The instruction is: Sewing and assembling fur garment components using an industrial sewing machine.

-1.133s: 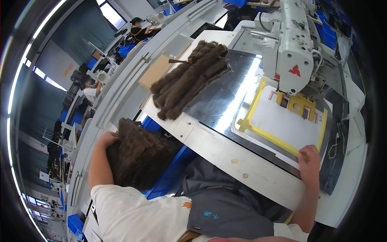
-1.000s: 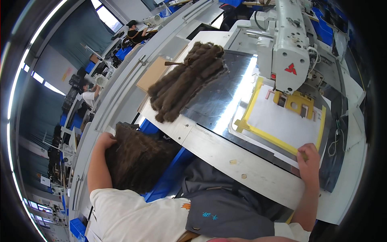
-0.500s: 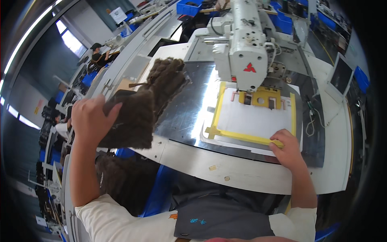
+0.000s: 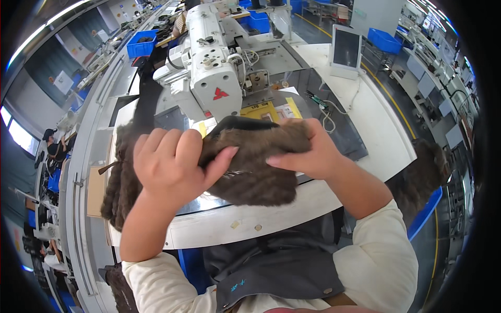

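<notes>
Brown fur piece (image 4: 255, 167) held up between both hands, above the white table (image 4: 365, 130) edge, in front of the sewing machine (image 4: 214, 78). Left hand (image 4: 169, 167) clamped on its left end, right hand (image 4: 308, 154) gripping its right end.

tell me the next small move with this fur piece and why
Probably lower the brown fur piece forward onto the yellow frame under the white sewing machine: both the left hand and right hand hold it above the table, short of the frame.

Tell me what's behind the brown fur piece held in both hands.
Behind the fur piece: the white sewing machine and a strip of the yellow template. The needle area and the rest of the template are covered.
</notes>
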### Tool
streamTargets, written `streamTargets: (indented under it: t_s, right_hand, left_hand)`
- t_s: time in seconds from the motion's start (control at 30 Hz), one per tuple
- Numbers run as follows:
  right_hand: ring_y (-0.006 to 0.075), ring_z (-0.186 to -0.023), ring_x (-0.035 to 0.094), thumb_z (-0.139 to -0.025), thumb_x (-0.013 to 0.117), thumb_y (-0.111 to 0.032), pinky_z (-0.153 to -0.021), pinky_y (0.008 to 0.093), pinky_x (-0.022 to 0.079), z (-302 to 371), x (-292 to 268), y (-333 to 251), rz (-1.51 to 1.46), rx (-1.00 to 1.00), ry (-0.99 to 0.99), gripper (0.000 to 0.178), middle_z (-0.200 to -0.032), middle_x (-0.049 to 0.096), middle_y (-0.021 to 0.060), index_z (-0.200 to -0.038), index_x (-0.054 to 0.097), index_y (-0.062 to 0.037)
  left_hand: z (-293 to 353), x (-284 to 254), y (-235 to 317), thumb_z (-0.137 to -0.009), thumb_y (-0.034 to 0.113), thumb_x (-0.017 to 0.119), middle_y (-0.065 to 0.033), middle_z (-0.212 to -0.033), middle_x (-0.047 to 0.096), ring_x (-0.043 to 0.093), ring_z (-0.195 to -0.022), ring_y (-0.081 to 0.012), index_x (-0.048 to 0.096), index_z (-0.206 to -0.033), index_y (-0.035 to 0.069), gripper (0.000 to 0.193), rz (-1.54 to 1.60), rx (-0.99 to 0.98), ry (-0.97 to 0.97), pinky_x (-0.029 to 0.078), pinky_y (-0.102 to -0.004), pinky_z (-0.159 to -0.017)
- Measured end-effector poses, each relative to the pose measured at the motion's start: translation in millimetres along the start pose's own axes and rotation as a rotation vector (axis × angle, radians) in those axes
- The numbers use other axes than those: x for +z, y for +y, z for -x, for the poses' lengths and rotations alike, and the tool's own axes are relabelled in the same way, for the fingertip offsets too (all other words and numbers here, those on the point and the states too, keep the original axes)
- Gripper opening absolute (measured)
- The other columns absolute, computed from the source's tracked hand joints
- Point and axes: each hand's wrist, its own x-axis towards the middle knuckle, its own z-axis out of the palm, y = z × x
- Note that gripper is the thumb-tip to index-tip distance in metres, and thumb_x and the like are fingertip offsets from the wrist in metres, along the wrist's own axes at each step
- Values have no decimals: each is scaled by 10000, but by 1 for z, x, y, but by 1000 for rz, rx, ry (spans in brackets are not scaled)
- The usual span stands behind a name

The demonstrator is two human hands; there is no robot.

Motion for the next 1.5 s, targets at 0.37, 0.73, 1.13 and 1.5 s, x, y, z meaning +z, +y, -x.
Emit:
streamTargets:
  t_s: [0.37,0.73,1.13,1.5]
  right_hand:
    - [223,-946,710,-890,763,-34,-825,328,543,13,-14,-10,348,-317,-86,265,-1059,740,134,-1148,726,11]
    - [148,-1209,639,-964,663,62,-1034,322,507,49,-15,25,-346,90,305,539,-1317,684,50,-1478,526,-21]
    - [136,-1089,634,-852,810,-167,-953,310,493,52,-29,30,-179,344,-117,450,-1181,724,76,-1241,714,36]
    - [52,-886,642,-955,747,-157,-774,230,504,43,-24,53,-291,565,-162,280,-1022,758,40,-1157,750,36]
  left_hand:
    - [98,59,-6,-816,564,792,-103,-1115,613,561,-1063,-214,640,-1122,-4,662,902,-855,344,418,-333,-932]
    - [80,40,3,-755,21,864,-70,-992,699,638,-912,-121,693,-989,-19,292,1751,-855,-63,494,-276,-828]
    - [93,52,33,-780,-53,841,-12,-947,695,624,-876,-82,689,-1017,0,287,1525,-1068,-214,500,-237,-786]
    - [108,59,34,-682,-78,847,-37,-870,643,587,-837,-157,653,-866,39,292,1313,-695,-227,468,-287,-767]
